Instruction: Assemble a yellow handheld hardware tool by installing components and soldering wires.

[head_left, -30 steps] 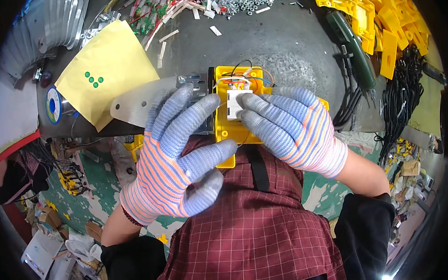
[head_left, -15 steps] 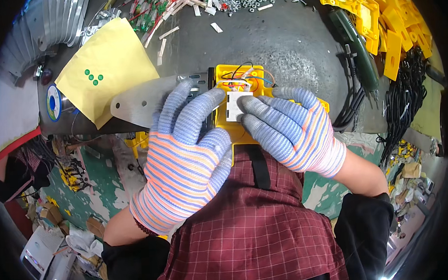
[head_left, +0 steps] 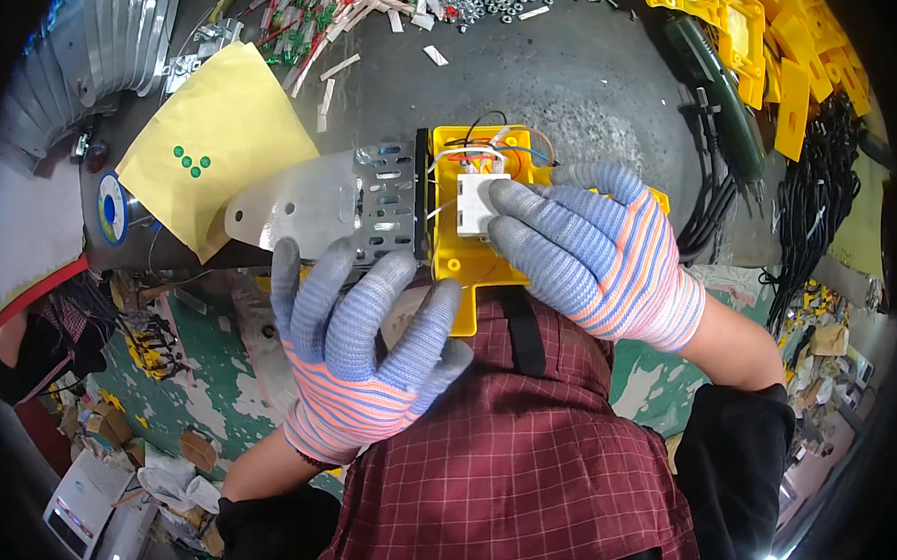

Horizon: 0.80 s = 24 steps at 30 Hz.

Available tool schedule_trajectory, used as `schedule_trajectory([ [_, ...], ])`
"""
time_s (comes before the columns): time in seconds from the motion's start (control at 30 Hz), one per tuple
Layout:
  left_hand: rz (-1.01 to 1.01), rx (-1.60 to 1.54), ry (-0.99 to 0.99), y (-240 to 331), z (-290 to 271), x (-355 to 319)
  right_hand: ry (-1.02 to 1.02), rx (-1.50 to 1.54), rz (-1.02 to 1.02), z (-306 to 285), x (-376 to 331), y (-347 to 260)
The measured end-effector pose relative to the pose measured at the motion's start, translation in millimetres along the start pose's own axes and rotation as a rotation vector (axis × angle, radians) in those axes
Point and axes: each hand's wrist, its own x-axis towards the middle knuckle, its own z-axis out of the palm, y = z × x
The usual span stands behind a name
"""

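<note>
A yellow plastic housing (head_left: pixel 456 270) lies at the near edge of the grey workbench, with a small white block (head_left: pixel 473 205) and thin wires (head_left: pixel 483 143) inside it. My right hand (head_left: pixel 600 253), in a striped glove, rests on the housing with its fingertips on the white block. My left hand (head_left: pixel 356 344), gloved the same way, hovers with spread fingers just left of and below the housing, holding nothing. Its fingertips reach the lower edge of a perforated metal plate (head_left: pixel 335 200) that adjoins the housing on the left.
A yellow envelope (head_left: pixel 202 146) lies at left beside a tape roll (head_left: pixel 112 207). Several yellow plastic parts (head_left: pixel 758 36) are piled at right, next to a green-handled tool (head_left: pixel 726 93) and black cables (head_left: pixel 820 199). Screws and scraps (head_left: pixel 436 0) litter the back.
My left hand has lifted off the housing and drawn back toward me and to the left, uncovering the metal plate. My right hand has stayed on the white block.
</note>
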Motion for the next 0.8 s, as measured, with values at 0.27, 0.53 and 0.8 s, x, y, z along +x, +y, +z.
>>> schedule_trajectory([
  [0.27, -0.178, -0.034, 0.022, 21, 16, -4, -0.03, -0.013, -0.019, 0, 0, 1],
  [0.53, -0.213, -0.074, 0.028, 24, 22, 1, -0.059, 0.0, -0.014, -3, 2, 0],
  [0.8, 0.058, -0.144, 0.015, -20, 3, 14, -0.023, -0.016, -0.007, -2, 1, 4],
])
